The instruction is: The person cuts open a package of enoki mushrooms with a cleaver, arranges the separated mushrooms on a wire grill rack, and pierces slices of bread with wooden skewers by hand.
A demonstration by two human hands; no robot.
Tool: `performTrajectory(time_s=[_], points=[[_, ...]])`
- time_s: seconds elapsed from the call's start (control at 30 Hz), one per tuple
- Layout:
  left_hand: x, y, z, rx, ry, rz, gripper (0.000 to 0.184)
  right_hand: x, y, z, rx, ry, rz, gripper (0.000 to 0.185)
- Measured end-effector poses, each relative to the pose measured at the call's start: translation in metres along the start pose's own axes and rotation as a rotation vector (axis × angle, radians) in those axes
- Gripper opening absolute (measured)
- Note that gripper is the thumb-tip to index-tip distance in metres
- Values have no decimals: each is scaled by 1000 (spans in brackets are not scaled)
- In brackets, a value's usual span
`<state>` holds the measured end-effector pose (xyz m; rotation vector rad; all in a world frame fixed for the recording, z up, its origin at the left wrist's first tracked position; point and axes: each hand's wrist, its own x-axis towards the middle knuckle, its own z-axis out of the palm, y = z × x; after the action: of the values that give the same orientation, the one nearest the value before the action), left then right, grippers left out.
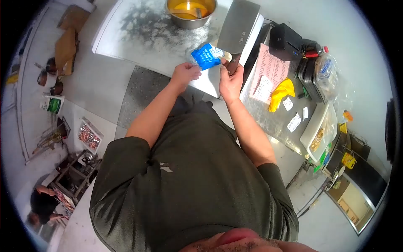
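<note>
My right hand (pixel 231 84) is closed around the dark wooden handle of a wide cleaver (pixel 237 28), whose broad blade points away from me over the white table. My left hand (pixel 185 76) pinches the lower edge of a blue-and-white plastic packet (pixel 205 57). The packet lies beside the cleaver's heel, and its right end reaches close to the handle; whether blade and packet touch, I cannot tell. Further back on the table stands a steel bowl (pixel 189 22) with yellow liquid and a utensil in it.
The white table (pixel 113 33) is dusted with dark smudges. On the metal side table at right are a pink printed sheet (pixel 273 67), a yellow cloth-like item (pixel 281 93), a black box (pixel 285 42) and a white bin (pixel 315 132). A person (pixel 44 203) is at far lower left.
</note>
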<state>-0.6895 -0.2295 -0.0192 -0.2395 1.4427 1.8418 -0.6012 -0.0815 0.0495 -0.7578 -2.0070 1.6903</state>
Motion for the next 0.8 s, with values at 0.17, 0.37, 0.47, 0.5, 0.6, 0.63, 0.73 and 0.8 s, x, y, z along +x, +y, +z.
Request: performTrajectory(time_s=[0.17, 0.37, 0.47, 0.5, 0.6, 0.63, 0.73, 0.8], points=[[-7, 10, 8, 189, 92, 28, 16, -2, -11, 22, -47, -28, -35, 29], [1, 5, -9, -59, 91, -126, 15, 9, 6, 31, 21, 17, -41, 30], [0, 10, -5, -127, 103, 1, 16, 10, 9, 30, 1, 20, -46, 30], [1, 10, -5, -93, 94, 58, 17, 11, 10, 31, 11, 21, -57, 30], [1, 1, -7, 119, 29, 198, 21, 10, 9, 35, 11, 22, -66, 32], [0, -4, -8, 206, 2, 237, 23, 10, 8, 35, 4, 20, -64, 32], [-1, -3, -4, 93, 11, 142, 22, 7, 11, 37, -36, 35, -71, 33], [-3, 2, -7, 203, 23, 133, 19, 7, 11, 35, -86, 23, -66, 33]])
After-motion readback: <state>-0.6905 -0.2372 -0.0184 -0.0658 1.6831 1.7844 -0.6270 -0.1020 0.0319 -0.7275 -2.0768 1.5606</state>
